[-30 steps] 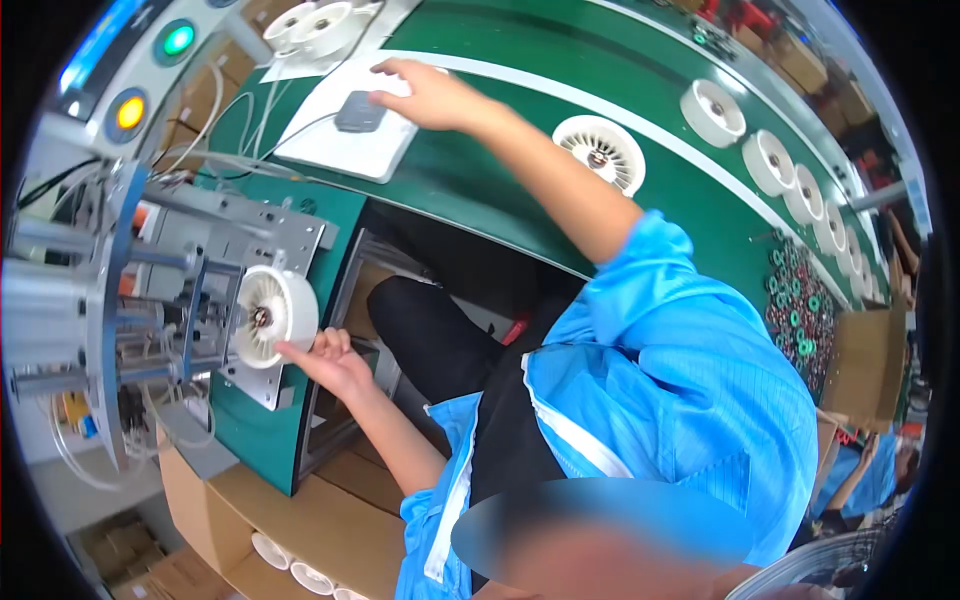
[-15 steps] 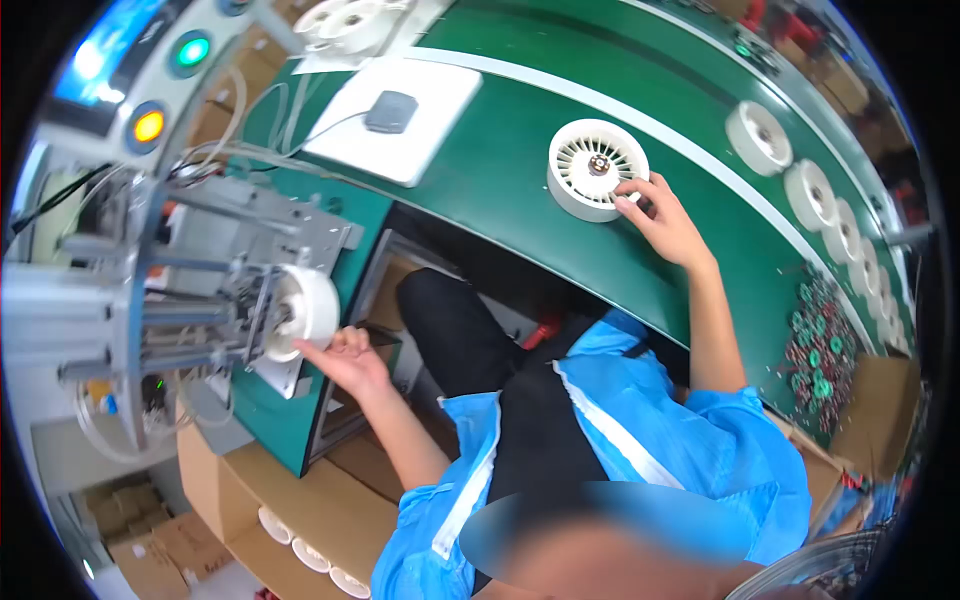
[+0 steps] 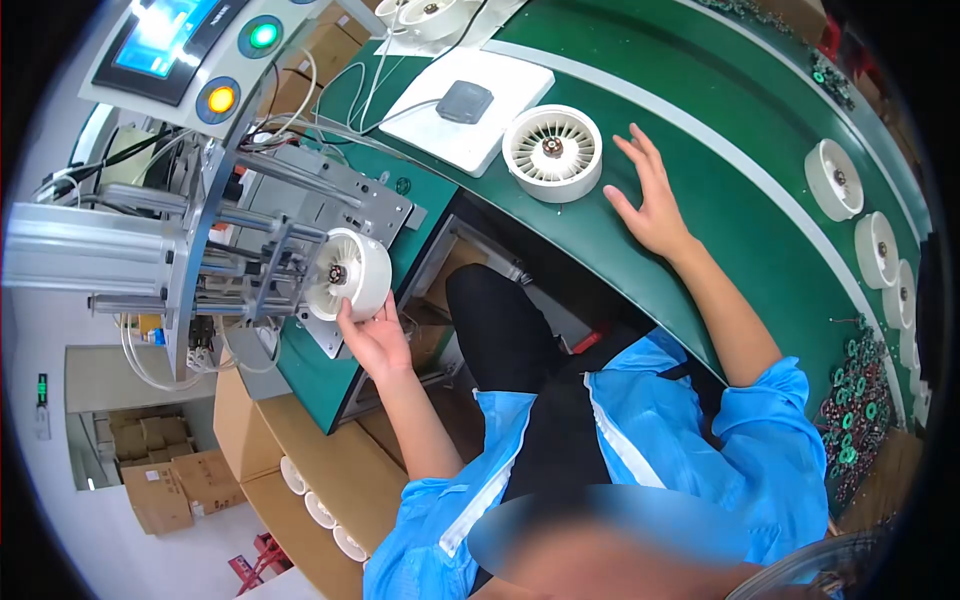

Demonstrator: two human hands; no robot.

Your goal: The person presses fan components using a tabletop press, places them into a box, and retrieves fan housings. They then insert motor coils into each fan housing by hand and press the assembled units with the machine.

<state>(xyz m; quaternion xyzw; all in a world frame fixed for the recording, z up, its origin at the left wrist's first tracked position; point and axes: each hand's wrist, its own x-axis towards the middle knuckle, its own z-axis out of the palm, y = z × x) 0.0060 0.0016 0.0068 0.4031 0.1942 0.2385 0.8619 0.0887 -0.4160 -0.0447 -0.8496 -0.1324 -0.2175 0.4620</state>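
My left hand [image 3: 378, 342] grips the lower rim of a white fan wheel [image 3: 372, 275], thumb on its face and fingers against the outer wall. That wheel stands on edge at the metal rods of a press [image 3: 235, 260], and a dark metal piece shows in its hub. My right hand [image 3: 655, 200] is open, fingers spread, just above the green bench. A second white fan wheel [image 3: 560, 185] lies face up to the left of that hand, apart from it, with a small dark and copper-coloured part at its centre.
A white board [image 3: 420, 125] bears a grey square pad [image 3: 465, 102]. Several white wheels [image 3: 833, 180] line the far right, near a heap of green-and-red small parts [image 3: 850, 400]. The press panel has a green button [image 3: 262, 36] and a yellow button [image 3: 220, 100]. A carton [image 3: 255, 430] holds more wheels.
My right hand has let go of the bench wheel's rim and opened, away from it. My left hand has closed on the wheel at the press, whose hub now shows. The view has shifted.
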